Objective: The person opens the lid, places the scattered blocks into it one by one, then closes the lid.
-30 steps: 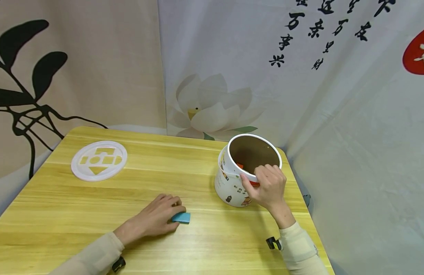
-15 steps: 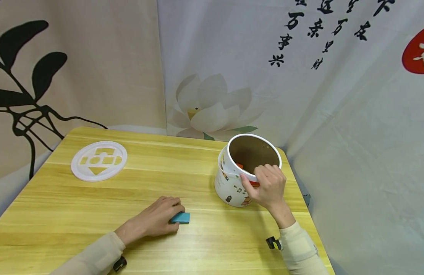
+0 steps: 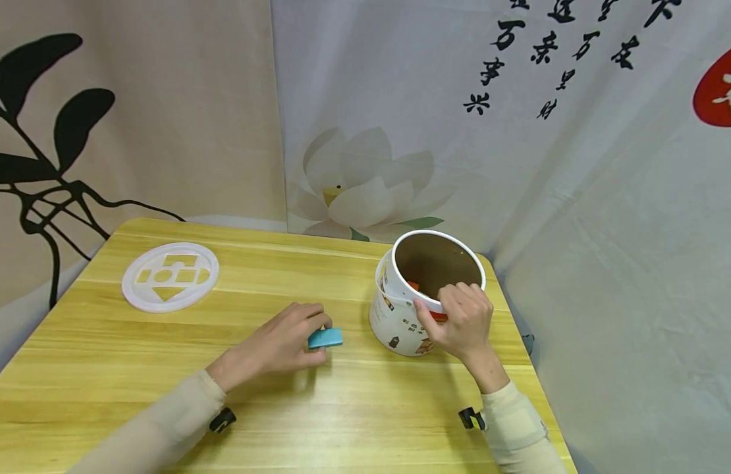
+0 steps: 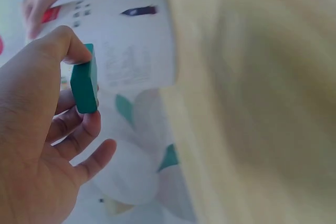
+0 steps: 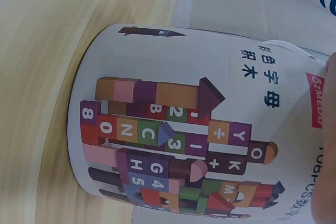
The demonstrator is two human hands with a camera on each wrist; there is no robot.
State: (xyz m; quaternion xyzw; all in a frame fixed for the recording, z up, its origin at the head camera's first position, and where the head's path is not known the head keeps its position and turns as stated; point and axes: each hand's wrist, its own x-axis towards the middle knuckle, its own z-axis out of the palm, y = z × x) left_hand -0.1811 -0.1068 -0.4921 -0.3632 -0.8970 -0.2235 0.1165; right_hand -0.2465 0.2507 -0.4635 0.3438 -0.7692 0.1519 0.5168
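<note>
My left hand [image 3: 282, 341] pinches a blue-green toy block [image 3: 325, 338] between thumb and fingers, over the middle of the table. In the left wrist view the block [image 4: 85, 80] sits at the fingertips, the other fingers loosely bent. At the right stands a white round tub [image 3: 401, 326] with printed block pictures, its mouth tipped toward me. My right hand [image 3: 462, 319] grips the near rim, fingers over the edge and thumb outside. Inside the tub an orange-red piece [image 3: 413, 286] shows; the rest of its bottom is hidden. The right wrist view shows the tub's printed side [image 5: 173, 124].
A white round lid [image 3: 170, 299] with cut-out shapes lies at the table's back left. The wooden table [image 3: 270, 263] ends at a cloth backdrop [image 3: 365, 79] behind and to the right. The tub stands near the table's right edge.
My left hand has lifted the blue-green block and moved it forward and right, toward the tub. My right hand and the tub stay in place.
</note>
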